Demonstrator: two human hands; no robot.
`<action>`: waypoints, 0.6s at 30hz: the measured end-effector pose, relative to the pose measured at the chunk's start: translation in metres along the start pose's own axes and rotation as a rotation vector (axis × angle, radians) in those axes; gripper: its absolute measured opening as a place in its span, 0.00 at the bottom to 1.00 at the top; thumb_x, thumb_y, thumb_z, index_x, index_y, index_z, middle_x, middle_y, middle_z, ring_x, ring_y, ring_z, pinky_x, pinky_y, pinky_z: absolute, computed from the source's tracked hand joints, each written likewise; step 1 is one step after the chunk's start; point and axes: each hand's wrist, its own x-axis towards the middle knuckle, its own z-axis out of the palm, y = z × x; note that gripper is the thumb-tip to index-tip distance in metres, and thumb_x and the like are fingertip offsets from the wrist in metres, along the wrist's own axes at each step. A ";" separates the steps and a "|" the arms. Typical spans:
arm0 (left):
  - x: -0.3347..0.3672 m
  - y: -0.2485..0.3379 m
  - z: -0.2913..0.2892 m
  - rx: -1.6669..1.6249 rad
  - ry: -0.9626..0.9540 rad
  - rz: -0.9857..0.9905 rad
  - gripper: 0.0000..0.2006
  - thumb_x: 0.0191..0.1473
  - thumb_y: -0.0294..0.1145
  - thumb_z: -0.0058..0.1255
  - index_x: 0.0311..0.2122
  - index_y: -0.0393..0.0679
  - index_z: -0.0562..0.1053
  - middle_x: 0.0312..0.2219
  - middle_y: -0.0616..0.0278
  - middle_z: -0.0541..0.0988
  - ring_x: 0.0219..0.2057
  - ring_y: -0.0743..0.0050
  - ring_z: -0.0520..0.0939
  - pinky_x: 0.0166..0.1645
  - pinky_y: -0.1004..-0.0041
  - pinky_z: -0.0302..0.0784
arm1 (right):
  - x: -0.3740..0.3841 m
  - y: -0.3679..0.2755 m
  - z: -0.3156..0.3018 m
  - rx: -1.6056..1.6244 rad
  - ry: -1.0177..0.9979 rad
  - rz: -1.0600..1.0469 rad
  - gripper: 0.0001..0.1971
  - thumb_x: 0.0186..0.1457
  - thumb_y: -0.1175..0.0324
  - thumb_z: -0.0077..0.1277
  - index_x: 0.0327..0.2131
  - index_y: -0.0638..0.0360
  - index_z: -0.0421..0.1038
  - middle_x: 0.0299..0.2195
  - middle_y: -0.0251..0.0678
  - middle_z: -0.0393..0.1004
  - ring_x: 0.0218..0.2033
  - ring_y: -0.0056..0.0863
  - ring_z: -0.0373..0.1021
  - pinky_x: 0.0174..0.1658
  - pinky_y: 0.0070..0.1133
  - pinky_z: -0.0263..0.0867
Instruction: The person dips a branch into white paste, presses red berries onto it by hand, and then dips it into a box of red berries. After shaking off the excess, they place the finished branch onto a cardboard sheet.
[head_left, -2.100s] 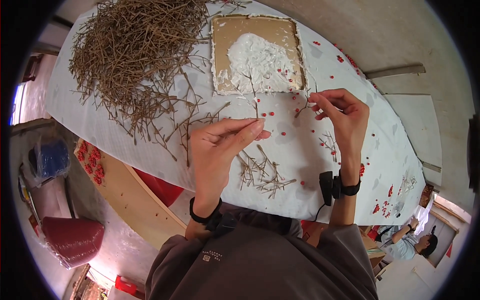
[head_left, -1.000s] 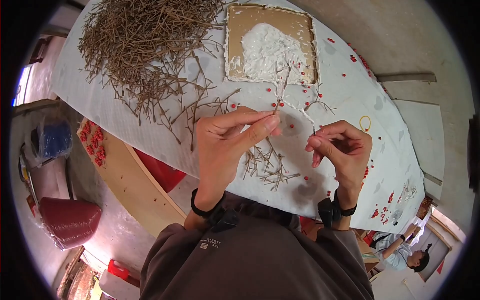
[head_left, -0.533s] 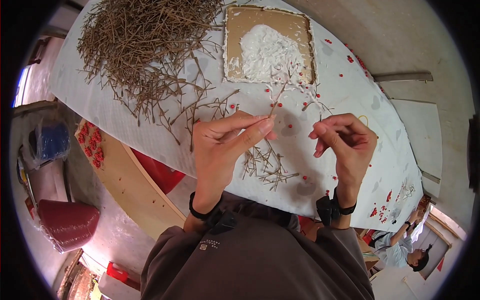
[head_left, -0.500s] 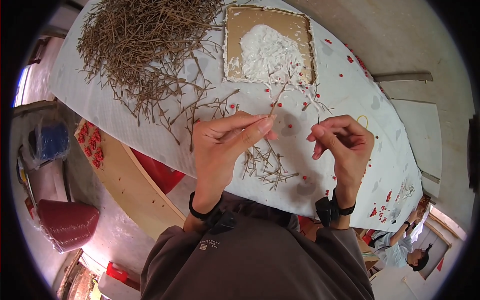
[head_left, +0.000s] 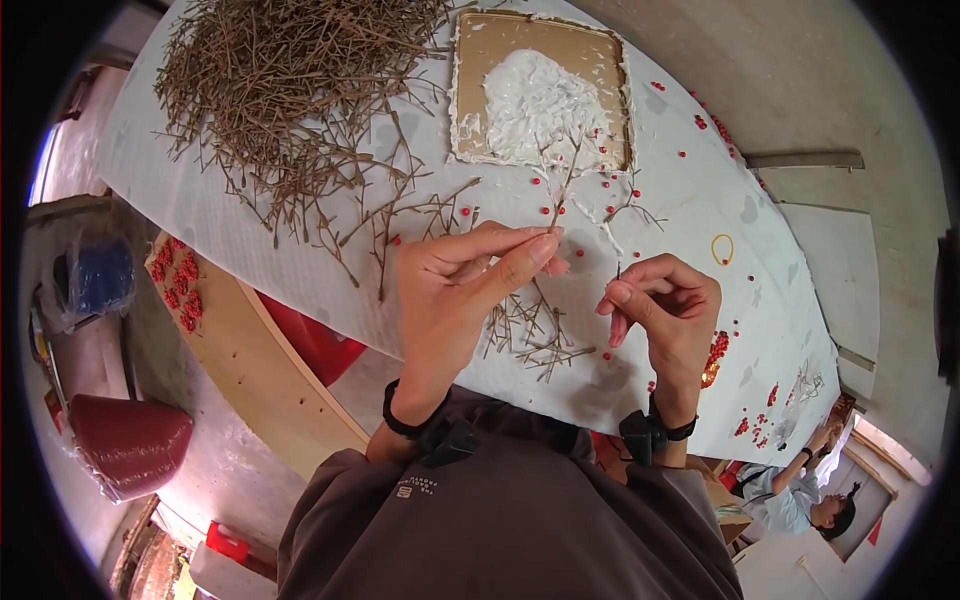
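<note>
My left hand (head_left: 455, 285) is closed in a pinch on the lower end of a brown twig (head_left: 567, 188). The twig's forked tips point away from me, with small red berries about them, over the near edge of a gold tray (head_left: 540, 32) smeared with white paste (head_left: 540, 90). To its right, my right hand (head_left: 665, 310) pinches a thin stem (head_left: 613, 238). That stem's dark lower part shows at the fingertips, and its far part looks coated white. A berried twig (head_left: 640, 210) lies just beyond it.
A large heap of brown twigs (head_left: 290, 90) covers the far left of the white-covered table. Loose twigs (head_left: 540, 340) lie below my left hand. Red berries (head_left: 716, 360) are scattered at right, near a yellow rubber band (head_left: 722, 250). Another person (head_left: 800, 495) works at lower right.
My right hand has shifted left, toward my left hand, carrying the thin stem with it. My left hand has moved slightly right, still pinching the twig.
</note>
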 end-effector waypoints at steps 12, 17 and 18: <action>-0.001 0.002 0.004 0.045 0.008 -0.030 0.08 0.54 0.21 0.53 0.38 0.27 0.77 0.31 0.50 0.82 0.29 0.65 0.83 0.40 0.73 0.76 | 0.007 0.006 0.005 -0.204 0.258 -0.227 0.04 0.52 0.80 0.56 0.31 0.71 0.72 0.24 0.43 0.77 0.19 0.22 0.71 0.23 0.16 0.66; -0.002 0.001 0.005 -0.005 0.021 -0.043 0.08 0.54 0.21 0.52 0.38 0.27 0.77 0.31 0.50 0.81 0.30 0.65 0.83 0.39 0.73 0.77 | -0.002 0.015 -0.003 -0.554 0.156 -0.423 0.05 0.50 0.83 0.57 0.31 0.72 0.72 0.24 0.44 0.77 0.19 0.23 0.72 0.24 0.17 0.67; -0.002 0.001 0.005 -0.009 0.022 -0.047 0.08 0.54 0.21 0.52 0.38 0.28 0.77 0.32 0.50 0.81 0.30 0.65 0.83 0.39 0.73 0.77 | -0.003 0.015 -0.006 -0.683 0.107 -0.503 0.06 0.49 0.84 0.57 0.32 0.72 0.72 0.24 0.44 0.77 0.20 0.23 0.72 0.25 0.17 0.67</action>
